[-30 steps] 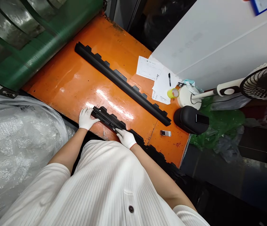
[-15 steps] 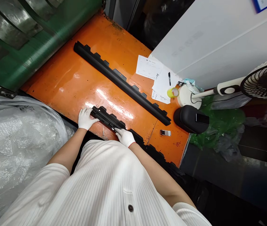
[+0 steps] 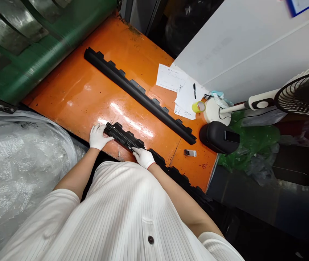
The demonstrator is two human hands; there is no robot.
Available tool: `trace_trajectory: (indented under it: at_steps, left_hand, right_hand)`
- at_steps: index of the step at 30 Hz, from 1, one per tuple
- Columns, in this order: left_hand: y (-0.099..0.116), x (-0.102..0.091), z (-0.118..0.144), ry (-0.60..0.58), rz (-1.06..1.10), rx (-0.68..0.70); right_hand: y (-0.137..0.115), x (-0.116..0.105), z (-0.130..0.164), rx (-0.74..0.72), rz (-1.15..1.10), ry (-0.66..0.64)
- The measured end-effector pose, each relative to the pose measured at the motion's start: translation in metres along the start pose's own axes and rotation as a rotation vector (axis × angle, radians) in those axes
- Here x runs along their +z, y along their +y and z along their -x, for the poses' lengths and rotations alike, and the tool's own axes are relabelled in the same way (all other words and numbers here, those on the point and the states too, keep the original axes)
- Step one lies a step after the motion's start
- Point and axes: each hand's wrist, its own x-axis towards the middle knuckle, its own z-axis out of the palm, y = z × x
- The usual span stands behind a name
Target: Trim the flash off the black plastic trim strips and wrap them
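A long black plastic strip (image 3: 124,136) with raised tabs along its far edge lies at the table's near edge, grooved side up. My left hand (image 3: 98,137), in a white glove, holds its left end, with the fingers at the tip and the thumb along the near side. Farther along the same strip, my gloved right hand (image 3: 144,158) is closed, its fingertips pressed down on the grooves. Something small and pale shows at those fingertips, too small to name. A second black strip (image 3: 140,96), smooth side up, lies across the middle of the table.
On the orange table (image 3: 70,94) are papers (image 3: 171,78), a marker (image 3: 194,91), a yellow tape roll (image 3: 198,106), a small grey-white object (image 3: 190,153) and a black case (image 3: 217,137). A fan (image 3: 304,90) stands right. Clear plastic wrap (image 3: 26,174) bulges at left, below a green roller (image 3: 34,79).
The whole view has shifted slightly. Both hands keep their places on the near strip, and I see no clear movement of the strips.
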Motion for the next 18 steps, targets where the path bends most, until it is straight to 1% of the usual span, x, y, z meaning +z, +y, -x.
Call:
trace_trajectory:
  at_steps: [7,12,15,18]
  left_hand:
    - [-0.002,0.000,0.000,-0.010,0.011,-0.003]
    - [0.000,-0.002,0.001,-0.016,0.014,-0.008]
    - [0.000,-0.002,0.002,-0.021,0.015,-0.015]
    - [-0.002,-0.001,0.002,-0.025,0.022,-0.014]
  right_hand:
    - [0.004,0.003,-0.004,-0.001,-0.122,-0.025]
    - [0.019,0.000,-0.010,0.009,-0.251,-0.061]
    - [0.028,-0.002,-0.010,0.058,-0.297,-0.026]
    - [0.026,0.000,-0.012,0.088,-0.348,0.030]
